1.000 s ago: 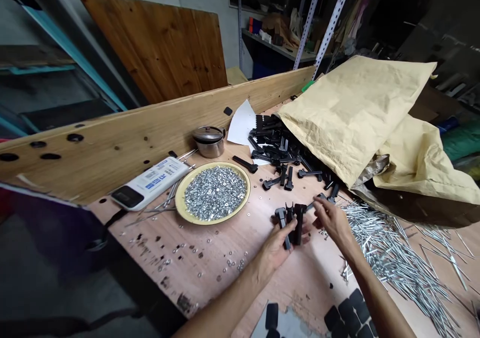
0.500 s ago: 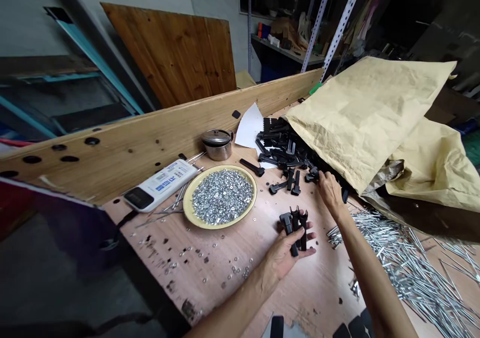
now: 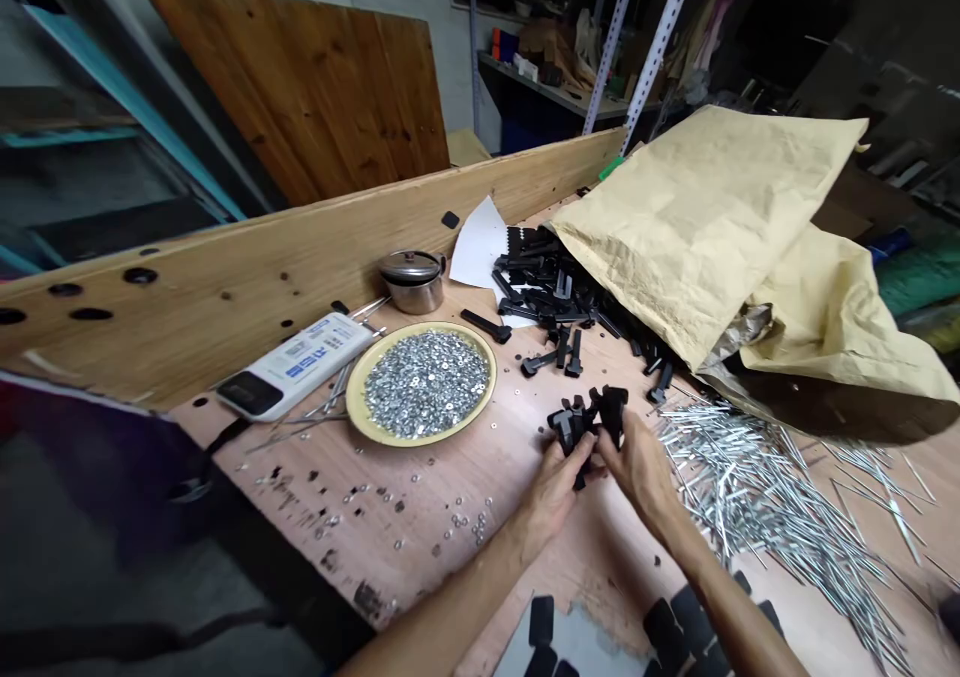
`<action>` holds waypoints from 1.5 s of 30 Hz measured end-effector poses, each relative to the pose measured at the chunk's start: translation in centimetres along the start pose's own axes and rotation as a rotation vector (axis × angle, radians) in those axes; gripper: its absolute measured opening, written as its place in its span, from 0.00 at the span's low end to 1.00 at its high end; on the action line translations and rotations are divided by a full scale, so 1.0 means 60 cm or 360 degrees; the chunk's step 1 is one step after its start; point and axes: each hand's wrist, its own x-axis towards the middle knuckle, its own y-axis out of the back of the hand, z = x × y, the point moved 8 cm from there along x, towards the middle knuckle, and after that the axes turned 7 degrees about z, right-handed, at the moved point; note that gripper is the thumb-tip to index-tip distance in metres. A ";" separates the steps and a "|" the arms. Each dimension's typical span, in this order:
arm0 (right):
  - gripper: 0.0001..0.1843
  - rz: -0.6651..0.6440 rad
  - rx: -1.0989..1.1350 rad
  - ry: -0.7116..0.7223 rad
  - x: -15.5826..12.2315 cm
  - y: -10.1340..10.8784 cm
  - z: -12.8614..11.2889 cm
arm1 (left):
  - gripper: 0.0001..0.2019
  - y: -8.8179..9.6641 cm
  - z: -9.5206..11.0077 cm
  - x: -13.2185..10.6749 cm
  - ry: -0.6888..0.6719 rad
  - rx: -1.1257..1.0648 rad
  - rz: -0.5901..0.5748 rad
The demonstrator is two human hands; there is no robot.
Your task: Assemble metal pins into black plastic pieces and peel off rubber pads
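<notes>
Several black plastic parts [image 3: 568, 425] with wide heads and narrow stems are bunched in my left hand [image 3: 553, 487], its fingers closed round the stems. Right beside it, my right hand [image 3: 637, 462] grips another black plastic part [image 3: 613, 409] by its lower end. The two hands meet just above the table, and the parts touch or overlap. Farther back, a pile of the same black parts [image 3: 551, 282] spills from under a large brown paper bag [image 3: 705, 227]. A few loose ones lie in front of the pile.
A yellow plate [image 3: 358, 419] heaped with small metal nuts or washers stands at left. Behind it are a lidded metal pot [image 3: 415, 292] and a white box-like device [image 3: 300, 362]. Long metal rods [image 3: 765, 502] lie scattered at right. A wooden board [image 3: 300, 242] edges the table.
My right hand has come back from the pile with a black part and joined my left hand. The left fingers have closed round their bunch. The view has shifted slightly.
</notes>
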 end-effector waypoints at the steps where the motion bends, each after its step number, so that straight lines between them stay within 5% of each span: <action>1: 0.07 -0.0016 0.0021 -0.0034 -0.026 -0.002 -0.003 | 0.18 -0.006 -0.004 -0.006 0.0029 0.0023 -0.0057; 7: 0.18 0.0010 0.0209 -0.0111 -0.119 0.011 -0.003 | 0.28 -0.056 -0.014 -0.052 -0.0022 0.0238 -0.0517; 14: 0.11 -0.0443 0.1258 -0.0386 -0.226 0.046 0.014 | 0.13 -0.046 -0.053 -0.098 0.0027 0.0704 -0.0610; 16: 0.14 -0.0466 0.1251 -0.0531 -0.246 0.059 0.043 | 0.11 -0.034 -0.058 -0.110 -0.0024 0.0804 -0.0576; 20: 0.13 0.0011 0.0167 -0.0890 -0.251 0.115 0.146 | 0.19 -0.006 -0.059 -0.129 -0.0088 0.0701 -0.0379; 23: 0.12 0.0120 -0.0199 -0.0992 -0.241 0.122 0.175 | 0.28 0.002 -0.064 -0.146 0.0011 0.0569 -0.0362; 29: 0.09 0.0013 -0.0314 -0.1136 -0.228 0.096 0.186 | 0.34 -0.007 -0.059 -0.176 0.0099 0.0510 -0.0497; 36: 0.09 0.0006 -0.0258 -0.1081 -0.227 0.114 0.183 | 0.33 -0.009 -0.054 -0.185 -0.0160 0.0731 -0.0499; 41: 0.14 0.0247 -0.0153 -0.0996 -0.247 0.159 0.161 | 0.22 0.006 -0.050 -0.182 -0.0335 0.0942 -0.0434; 45: 0.14 0.0720 0.0364 -0.0741 -0.272 0.227 0.115 | 0.17 0.004 -0.044 -0.179 -0.0509 0.1110 -0.0458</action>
